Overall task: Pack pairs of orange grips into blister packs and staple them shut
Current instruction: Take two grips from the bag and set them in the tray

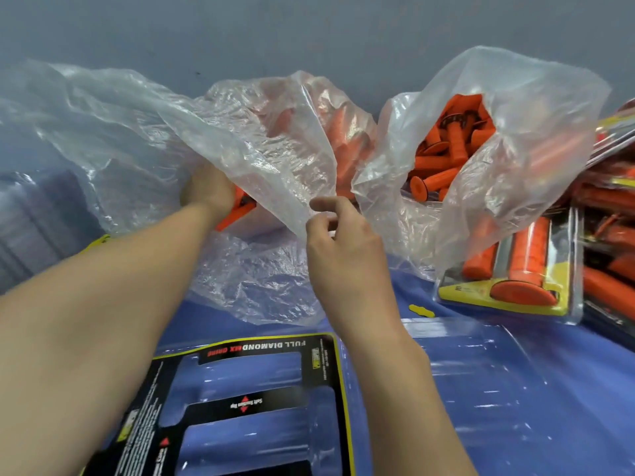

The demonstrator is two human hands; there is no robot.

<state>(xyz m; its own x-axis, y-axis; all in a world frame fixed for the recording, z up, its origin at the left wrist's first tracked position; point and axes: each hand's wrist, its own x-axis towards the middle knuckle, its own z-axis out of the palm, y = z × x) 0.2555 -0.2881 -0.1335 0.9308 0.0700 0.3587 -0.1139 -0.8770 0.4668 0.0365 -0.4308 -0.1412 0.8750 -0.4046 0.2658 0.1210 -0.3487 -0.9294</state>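
An open clear blister pack (pixel 474 372) with a black and yellow card insert (pixel 247 403) lies on the blue table in front of me. Behind it stand two clear plastic bags of orange grips, the left bag (pixel 261 139) and the right bag (pixel 488 132). My left hand (pixel 209 190) reaches into the left bag's mouth and grips an orange grip (pixel 237 209); its fingers are hidden under the plastic. My right hand (pixel 340 242) pinches the edge of that bag and holds it up.
Packed blister packs with orange grips (pixel 515 269) are piled at the right edge. A stack of clear empty blisters (pixel 37 221) sits at the left under loose plastic. A small yellow scrap (pixel 422 310) lies on the blue table (pixel 584 389). A grey wall stands behind.
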